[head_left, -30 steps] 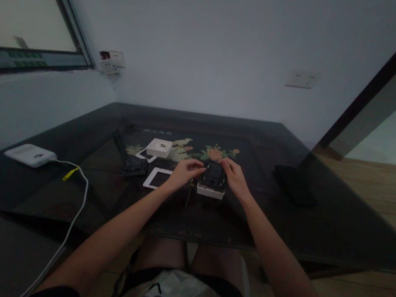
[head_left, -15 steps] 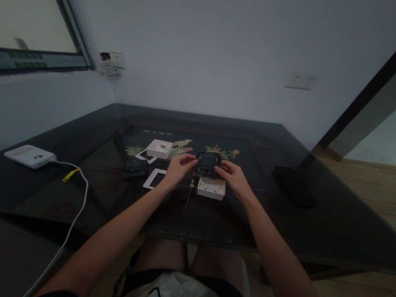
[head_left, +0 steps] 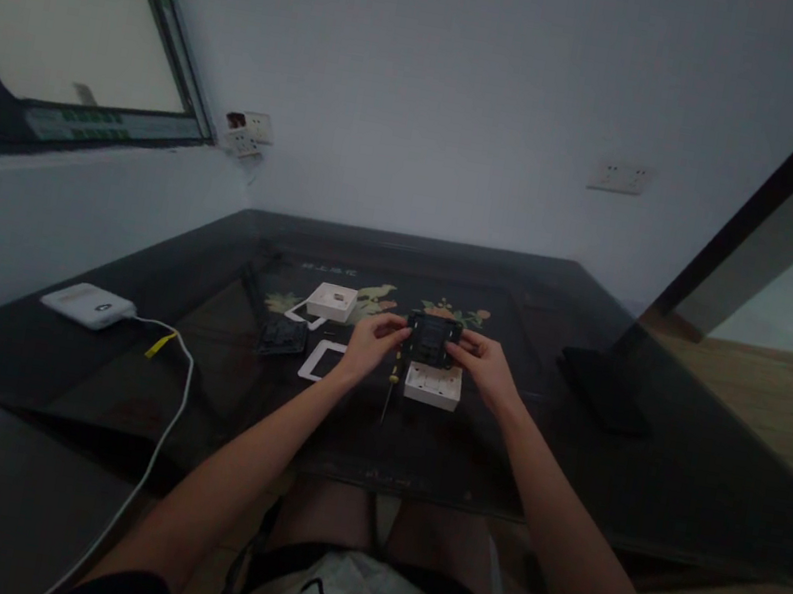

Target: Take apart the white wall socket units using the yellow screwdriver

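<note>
Between my two hands a black wall socket module (head_left: pixel 433 340), square and flat, is held up at a tilt. My left hand (head_left: pixel 371 345) pinches its left edge, and my right hand (head_left: pixel 486 364) grips the right edge with thumb and fingers. Just below it on the table lies an open white mounting box (head_left: pixel 433 385). A screwdriver (head_left: pixel 393 378) lies left of that box, its shaft pointing toward me. Further left are a white square frame (head_left: pixel 310 360) and a second black module (head_left: pixel 283 336).
Behind the frame stands another white box (head_left: pixel 332 301) by a second white frame (head_left: pixel 298 312). A white device (head_left: pixel 89 304) with a cable (head_left: pixel 188 384) is at the table's left. A flat black object (head_left: pixel 603 388) lies right. The dark table (head_left: pixel 490 465) meets the wall.
The held module has tipped, so its face looks different now, and both hands have turned slightly with it. The whole view has shifted a little; the things on the table stay put.
</note>
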A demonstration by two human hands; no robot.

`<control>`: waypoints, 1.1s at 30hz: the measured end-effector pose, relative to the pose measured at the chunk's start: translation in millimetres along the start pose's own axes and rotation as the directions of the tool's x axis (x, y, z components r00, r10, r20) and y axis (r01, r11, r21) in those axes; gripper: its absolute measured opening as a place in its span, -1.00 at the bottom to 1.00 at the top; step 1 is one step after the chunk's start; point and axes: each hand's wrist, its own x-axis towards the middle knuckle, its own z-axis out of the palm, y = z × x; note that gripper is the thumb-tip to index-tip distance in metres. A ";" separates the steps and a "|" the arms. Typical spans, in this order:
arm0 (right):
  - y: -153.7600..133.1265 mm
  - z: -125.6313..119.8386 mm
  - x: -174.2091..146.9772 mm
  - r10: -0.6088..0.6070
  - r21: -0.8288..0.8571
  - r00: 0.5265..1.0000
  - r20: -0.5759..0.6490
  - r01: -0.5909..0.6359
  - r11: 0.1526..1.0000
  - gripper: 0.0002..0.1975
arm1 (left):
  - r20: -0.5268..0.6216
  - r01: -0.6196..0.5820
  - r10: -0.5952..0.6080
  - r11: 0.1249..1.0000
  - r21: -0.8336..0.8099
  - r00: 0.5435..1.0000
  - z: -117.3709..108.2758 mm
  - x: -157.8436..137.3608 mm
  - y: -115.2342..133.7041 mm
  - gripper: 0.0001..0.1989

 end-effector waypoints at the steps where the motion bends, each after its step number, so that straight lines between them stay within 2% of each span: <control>1: -0.3 -0.1 -0.2 -0.007 -0.005 1.000 -0.002 0.007 1.000 -0.58 | -0.004 0.000 0.000 1.000 -0.006 1.000 0.3 -0.1 0.5 -0.71; 9: 0.0 1.3 -0.6 -0.108 -0.036 0.992 -0.070 0.106 0.994 -0.59 | -0.007 -0.013 0.012 0.998 -0.053 1.000 0.9 0.0 3.1 -0.70; 16: 4.3 0.0 0.9 0.012 0.136 0.989 -0.144 0.007 0.991 -0.55 | -0.010 -0.044 0.044 0.998 -0.046 0.999 1.2 0.6 2.3 -0.69; 20: 5.2 -3.9 5.6 0.000 0.115 0.987 -0.162 0.019 0.993 -0.63 | -0.042 -0.035 0.033 0.998 -0.048 0.999 -5.2 3.9 6.2 -0.67; 23: 0.9 -0.9 18.2 0.018 0.057 0.994 -0.112 -0.012 0.998 -0.65 | -0.142 -0.036 0.036 0.999 0.000 0.989 -30.1 9.4 12.8 -0.63; 26: -5.7 21.9 38.0 0.043 -0.083 0.998 0.035 -0.040 0.996 -0.71 | -0.230 -0.049 0.059 0.998 0.048 0.971 -72.0 13.7 18.9 -0.60; 28: -6.5 50.1 52.4 0.095 -0.299 0.983 0.159 -0.044 0.953 -0.85 | -0.306 -0.055 0.083 0.994 0.098 0.949 -102.5 14.3 19.7 -0.61; 29: -4.9 67.0 59.3 0.135 -0.437 0.969 0.205 -0.033 0.899 -0.92 | -0.349 -0.057 0.098 0.990 0.125 0.932 -116.8 13.8 18.7 -0.62; 31: 2.4 102.6 72.0 0.169 -0.505 0.953 0.253 -0.019 0.863 -0.97 | -0.437 -0.062 0.134 0.983 0.175 0.890 -141.0 11.8 14.4 -0.64; 33: 13.3 136.0 82.9 0.175 -0.562 0.950 0.259 0.001 0.827 -0.93 | -0.512 -0.067 0.174 0.973 0.221 0.841 -158.1 9.1 8.7 -0.66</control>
